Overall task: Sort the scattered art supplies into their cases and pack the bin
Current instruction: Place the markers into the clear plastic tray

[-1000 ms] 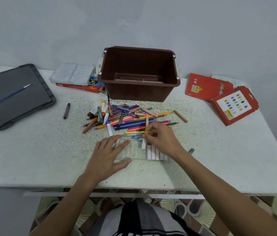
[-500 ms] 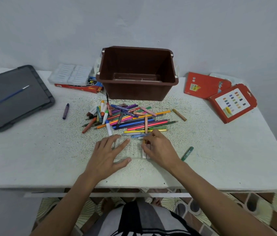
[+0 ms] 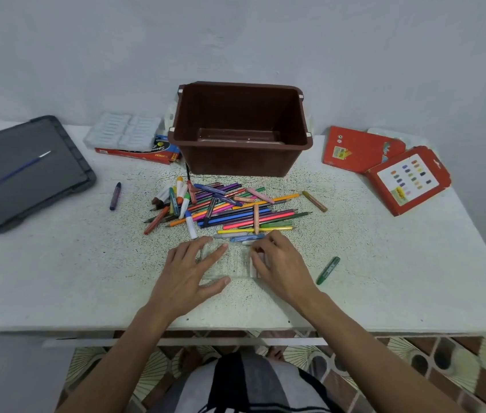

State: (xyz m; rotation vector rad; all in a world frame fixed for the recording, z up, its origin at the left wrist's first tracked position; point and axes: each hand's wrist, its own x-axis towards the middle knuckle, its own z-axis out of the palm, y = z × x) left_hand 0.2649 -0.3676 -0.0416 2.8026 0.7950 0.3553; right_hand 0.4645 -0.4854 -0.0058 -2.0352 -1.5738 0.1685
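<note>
A clear plastic marker tray (image 3: 234,265) lies on the white table (image 3: 56,278) in front of me. My left hand (image 3: 192,274) rests flat on the tray's left side, fingers spread. My right hand (image 3: 279,263) covers the tray's right end, its bent fingertips pinching a white marker with a yellow tip (image 3: 254,257). The other markers in the tray are hidden beneath it. Just beyond the tray sits a pile of pencils, markers and crayons (image 3: 229,210). Behind the pile stands a brown bin (image 3: 241,162).
A green crayon (image 3: 328,270) lies right of my hand, a purple crayon (image 3: 115,196) left of the pile, an olive one (image 3: 314,201) on its right. Two red cases (image 3: 408,180) sit at the back right. At the left are clear trays on a red box (image 3: 122,134) and a grey lid (image 3: 24,171).
My right hand brought a marker from the pile's near edge down to the tray's right end and now hides the white markers there. My left hand stayed on the tray.
</note>
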